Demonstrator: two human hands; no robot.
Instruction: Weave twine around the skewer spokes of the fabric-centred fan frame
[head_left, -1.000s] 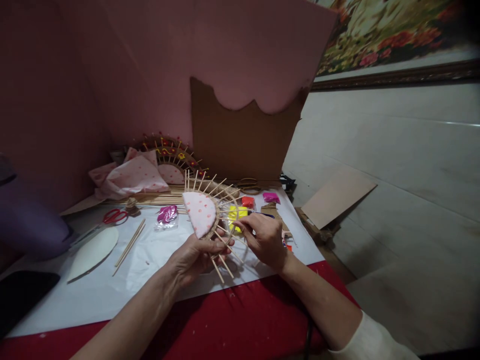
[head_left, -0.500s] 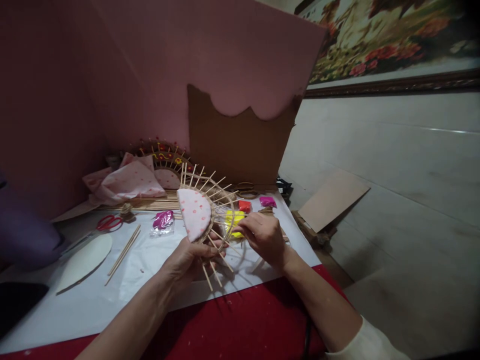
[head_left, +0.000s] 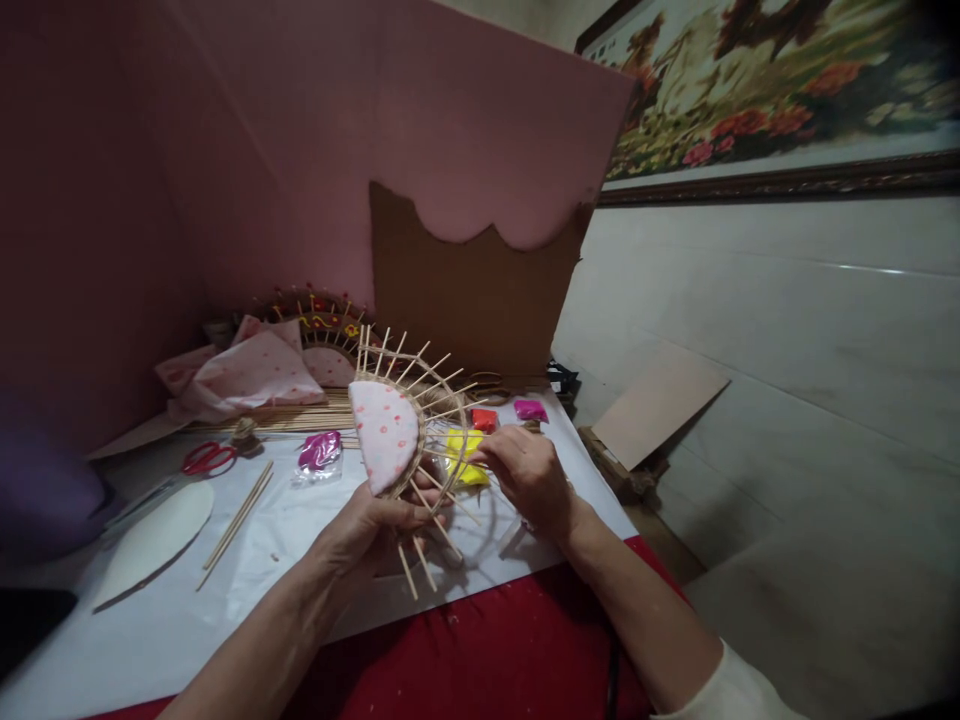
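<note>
A half-round pad covered in pale pink fabric with small red prints is held upright, its straight side to the left. Thin wooden sticks fan out from its curved edge, with brown twine woven round them in an arc. My left hand is closed on the lower edge of the pad, thumb in front and fingers behind among the sticks. My right hand pinches at the outer right side of the fan, apparently on the twine; its fingertips partly hide it.
A yellow clay packet lies behind the fan, with red and magenta packets beyond. To the left are a purple packet, loose sticks, red-handled scissors, a white cut-out and pink fabric. Cardboard stands behind.
The view has shifted slightly, so the surroundings sit a little further left and lower. My left hand still holds the fan piece, and my right hand stays at its outer edge.
</note>
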